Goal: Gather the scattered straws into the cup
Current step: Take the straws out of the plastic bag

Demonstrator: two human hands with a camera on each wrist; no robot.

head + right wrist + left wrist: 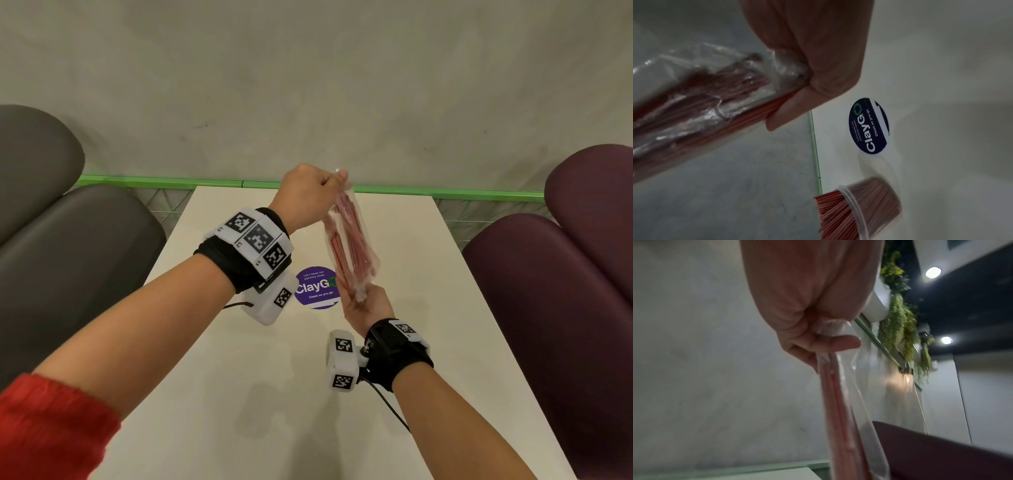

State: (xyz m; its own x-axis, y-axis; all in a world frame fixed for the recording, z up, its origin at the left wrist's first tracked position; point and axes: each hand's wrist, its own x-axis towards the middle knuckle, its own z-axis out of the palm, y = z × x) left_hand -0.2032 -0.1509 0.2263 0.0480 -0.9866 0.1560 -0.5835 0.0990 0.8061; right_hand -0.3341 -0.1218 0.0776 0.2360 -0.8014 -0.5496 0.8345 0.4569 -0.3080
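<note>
The left hand [310, 192], raised, pinches the top of the straw bag [349, 236]; the right hand [364, 308], palm up, grips its bottom above the tabletop [428, 308].

My straws [346, 240] are thin, salmon-red sticks bundled inside a clear, crinkled plastic bag [368, 255] that hangs above the white table [428, 308], stretched nearly upright with a slight tilt. The bag's top end is bunched tight, its lower end gathered to a knot-like twist, and the straws inside run lengthwise, some bare red ends poking out by the lower end. The cup [877, 209] is a clear plastic tumbler standing on the table near the far edge, beside a round dark sticker. It is already packed with the same red straws, which fan out above its rim.
</note>
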